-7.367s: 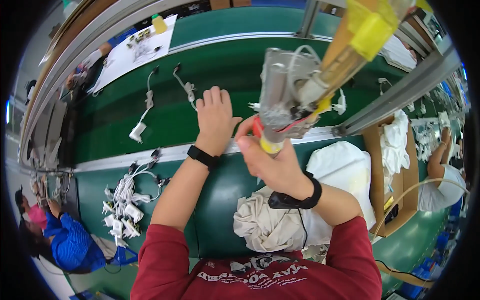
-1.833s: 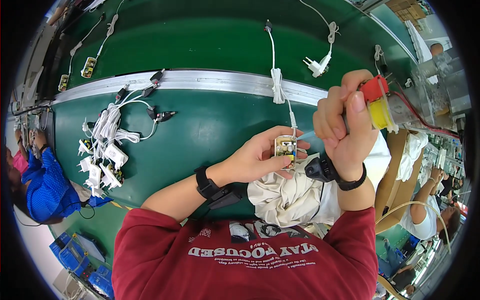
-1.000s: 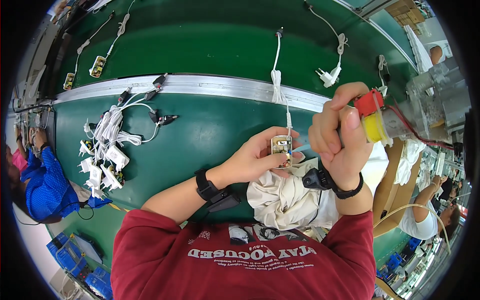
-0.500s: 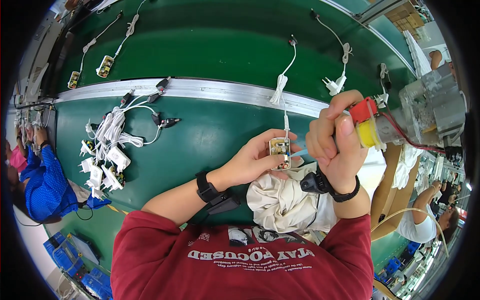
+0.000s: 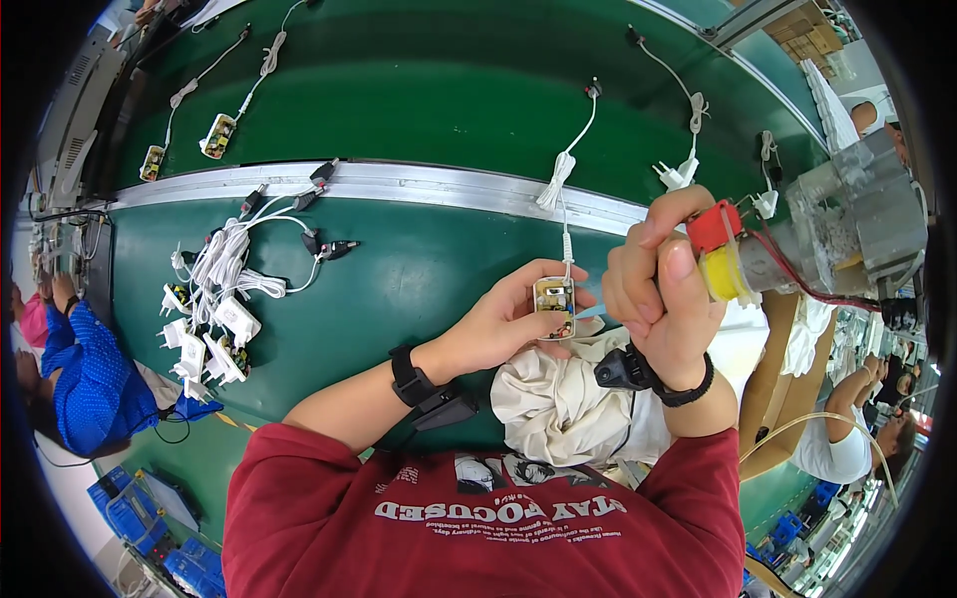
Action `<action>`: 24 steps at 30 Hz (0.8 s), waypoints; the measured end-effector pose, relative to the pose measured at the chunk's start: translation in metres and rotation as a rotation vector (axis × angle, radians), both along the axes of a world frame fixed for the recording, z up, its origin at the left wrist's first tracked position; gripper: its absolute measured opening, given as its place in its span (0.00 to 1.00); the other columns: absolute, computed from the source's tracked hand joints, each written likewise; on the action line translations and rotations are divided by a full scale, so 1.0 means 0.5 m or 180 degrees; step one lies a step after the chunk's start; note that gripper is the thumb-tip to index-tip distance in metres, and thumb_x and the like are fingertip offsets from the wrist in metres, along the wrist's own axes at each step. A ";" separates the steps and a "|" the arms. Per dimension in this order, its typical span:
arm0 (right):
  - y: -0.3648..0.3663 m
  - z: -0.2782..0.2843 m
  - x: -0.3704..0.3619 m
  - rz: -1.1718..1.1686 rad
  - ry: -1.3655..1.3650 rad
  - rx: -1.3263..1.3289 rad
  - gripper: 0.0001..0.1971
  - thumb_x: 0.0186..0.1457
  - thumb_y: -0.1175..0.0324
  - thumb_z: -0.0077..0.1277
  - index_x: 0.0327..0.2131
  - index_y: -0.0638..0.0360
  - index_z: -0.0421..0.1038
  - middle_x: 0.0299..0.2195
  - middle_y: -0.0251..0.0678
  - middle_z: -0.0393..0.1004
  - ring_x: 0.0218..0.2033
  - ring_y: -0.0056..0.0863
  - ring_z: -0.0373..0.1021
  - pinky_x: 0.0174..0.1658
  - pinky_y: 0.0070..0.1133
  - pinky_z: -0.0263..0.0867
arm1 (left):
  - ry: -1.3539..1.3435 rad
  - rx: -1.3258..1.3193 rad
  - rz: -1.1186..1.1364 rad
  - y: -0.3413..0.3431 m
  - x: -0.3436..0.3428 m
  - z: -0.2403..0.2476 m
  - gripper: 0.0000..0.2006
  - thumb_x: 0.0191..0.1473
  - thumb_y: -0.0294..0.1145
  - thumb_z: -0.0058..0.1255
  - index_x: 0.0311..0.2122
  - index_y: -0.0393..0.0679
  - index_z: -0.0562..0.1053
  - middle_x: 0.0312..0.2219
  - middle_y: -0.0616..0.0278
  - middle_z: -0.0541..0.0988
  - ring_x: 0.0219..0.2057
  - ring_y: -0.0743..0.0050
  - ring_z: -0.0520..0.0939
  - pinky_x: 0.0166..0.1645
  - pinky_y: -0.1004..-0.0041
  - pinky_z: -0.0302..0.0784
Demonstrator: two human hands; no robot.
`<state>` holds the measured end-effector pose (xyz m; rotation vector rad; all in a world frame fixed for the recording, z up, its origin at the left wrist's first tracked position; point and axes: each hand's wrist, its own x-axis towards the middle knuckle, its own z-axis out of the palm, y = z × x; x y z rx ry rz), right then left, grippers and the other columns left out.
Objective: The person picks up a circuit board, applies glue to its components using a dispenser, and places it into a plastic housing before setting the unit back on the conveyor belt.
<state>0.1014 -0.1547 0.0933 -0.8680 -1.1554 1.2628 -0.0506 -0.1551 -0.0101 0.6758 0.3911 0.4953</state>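
Observation:
My left hand (image 5: 516,314) grips an opened white power adapter (image 5: 553,295), its circuit board facing up and my thumb across its lower part. A white cable runs from its top over the metal rail. Wrapped round a glue dispensing gun (image 5: 723,279), my right hand (image 5: 663,289) has its thumb up by the yellow ring and red switch. The gun's thick grey body extends to the right. Its light blue tapered tip (image 5: 592,312) points at the adapter's right edge by my left thumb; whether it touches the board is too small to tell.
A pile of white adapters with cables (image 5: 224,309) lies on the green table at left. Beyond the metal rail (image 5: 419,187), several cabled adapters rest on a green surface. Cream cloth (image 5: 558,404) is bunched before me; a cardboard box (image 5: 797,409) stands right. Other people work at both sides.
The gun and my right hand have shifted slightly left and down, the blue tip staying by the adapter. My left hand keeps its grip; the cabled adapters beyond the rail have moved slightly right.

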 end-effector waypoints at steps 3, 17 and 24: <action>0.000 0.000 0.001 -0.0025 0.0003 -0.0019 0.16 0.59 0.55 0.44 0.35 0.56 0.55 0.10 0.23 0.51 0.08 0.11 0.46 0.12 0.14 0.42 | 0.0028 0.0018 -0.0002 0.000 0.000 0.001 0.21 0.57 0.22 0.40 0.56 0.45 0.57 0.48 0.57 0.69 0.50 0.67 0.73 0.44 0.70 0.79; -0.002 -0.001 0.000 -0.0034 -0.0001 0.0021 0.15 0.59 0.56 0.43 0.35 0.57 0.55 0.10 0.24 0.51 0.08 0.12 0.46 0.12 0.15 0.41 | 0.0028 0.0024 0.0007 -0.003 0.001 -0.003 0.21 0.57 0.23 0.39 0.56 0.45 0.57 0.47 0.57 0.69 0.50 0.67 0.73 0.43 0.71 0.79; -0.001 0.000 0.000 -0.0041 -0.0006 0.0026 0.15 0.59 0.55 0.44 0.35 0.57 0.55 0.10 0.24 0.51 0.08 0.11 0.46 0.12 0.14 0.41 | 0.0115 0.0051 -0.0023 -0.002 0.001 0.002 0.20 0.57 0.22 0.39 0.55 0.45 0.57 0.47 0.57 0.69 0.50 0.68 0.73 0.43 0.71 0.79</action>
